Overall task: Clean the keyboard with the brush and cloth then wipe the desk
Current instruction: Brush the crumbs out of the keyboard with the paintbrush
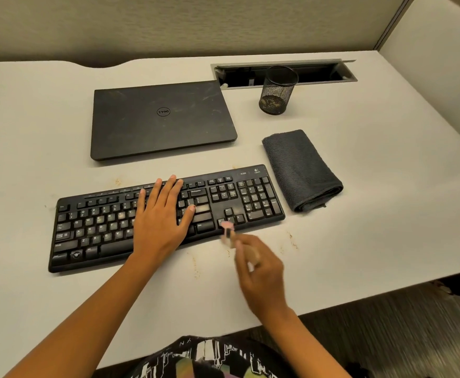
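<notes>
A black keyboard [92,227] lies across the middle of the white desk [373,214], dusty on several keys. My left hand [160,216] rests flat on its middle keys with straight fingers. My right hand [258,271], blurred by motion, grips a small brush [227,231] with a pale handle. The brush's pinkish tip touches the keyboard's front edge by the arrow keys. A folded dark grey cloth [299,170] lies just right of the keyboard, untouched.
A shut black laptop [160,118] sits behind the keyboard. A black mesh pen cup [277,91] stands before an open cable slot [318,72] at the back. Brownish crumbs [291,241] dot the desk near the keyboard. The desk's edge runs close on the right.
</notes>
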Available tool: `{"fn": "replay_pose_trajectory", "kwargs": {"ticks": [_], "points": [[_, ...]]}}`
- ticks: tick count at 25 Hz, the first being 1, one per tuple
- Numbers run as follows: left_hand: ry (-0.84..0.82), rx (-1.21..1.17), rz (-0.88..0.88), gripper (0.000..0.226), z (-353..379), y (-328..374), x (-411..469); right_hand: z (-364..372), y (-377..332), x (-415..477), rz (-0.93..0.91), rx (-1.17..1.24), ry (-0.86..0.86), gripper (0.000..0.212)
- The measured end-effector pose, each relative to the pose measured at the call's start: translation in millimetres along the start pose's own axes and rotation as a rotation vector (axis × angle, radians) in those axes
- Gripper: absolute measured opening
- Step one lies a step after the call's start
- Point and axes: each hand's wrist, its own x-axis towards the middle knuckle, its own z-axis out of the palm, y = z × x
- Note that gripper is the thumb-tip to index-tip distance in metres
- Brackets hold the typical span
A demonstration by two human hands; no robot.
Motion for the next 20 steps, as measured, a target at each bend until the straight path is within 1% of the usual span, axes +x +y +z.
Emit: {"fn": "replay_pose_trajectory", "kwargs": {"ticks": [2, 4, 5, 7, 8, 9, 10, 13, 14, 15, 16, 17, 19, 20], "points": [[0.0, -0.041, -0.003, 0.07, 0.1, -0.4, 0.1, 8.4, -4.9, 3.0, -0.101, 0.023, -0.098, 0.029], [0.001, -0.074, -0.007, 0.067, -0.4, -1.2, 0.3, -0.8, -2.6, 9.2, -0.078, 0.103, -0.11, 0.025], [0.002, -0.082, -0.006, 0.066, -0.6, -0.9, 0.3, -9.4, 0.3, 10.9, -0.041, 0.127, -0.057, 0.023], [0.01, -0.085, -0.006, 0.066, -0.9, -0.3, 0.1, -23.2, 8.5, 10.7, 0.035, 0.094, 0.12, 0.021], [0.013, -0.082, -0.006, 0.065, -0.8, -0.3, -0.1, -24.4, 11.4, 9.5, 0.06, 0.064, 0.171, 0.022], [0.013, -0.078, -0.006, 0.065, -0.7, -0.1, -0.3, -21.2, 10.0, 8.5, 0.067, 0.06, 0.158, 0.024], [0.013, -0.075, -0.005, 0.065, -0.6, -0.3, -0.3, -13.1, 5.9, 6.7, 0.059, 0.088, 0.084, 0.025], [0.001, -0.074, -0.002, 0.065, -0.2, -2.0, -0.3, 14.3, -13.5, 0.9, -0.016, 0.181, -0.243, 0.024], [-0.004, -0.075, -0.002, 0.065, -0.3, -1.6, -0.5, 18.0, -15.4, 0.2, -0.032, 0.205, -0.291, 0.022], [-0.003, -0.077, -0.003, 0.065, -0.6, -1.1, -0.5, 17.3, -15.6, 2.4, -0.013, 0.24, -0.276, 0.021], [0.001, -0.079, -0.005, 0.065, -0.8, -0.7, -0.5, 12.6, -15.8, 6.8, 0.045, 0.296, -0.224, 0.019], [0.005, -0.081, -0.006, 0.064, -1.0, -0.5, -0.2, 6.0, -12.0, 11.6, 0.09, 0.319, -0.129, 0.018], [0.009, -0.08, -0.006, 0.064, -0.6, -1.3, 0.3, -10.6, -2.7, 21.4, 0.097, 0.226, 0.086, 0.017], [0.007, -0.079, -0.004, 0.064, -0.2, -1.7, 0.3, -16.3, 1.6, 24.6, 0.08, 0.155, 0.154, 0.018]]}}
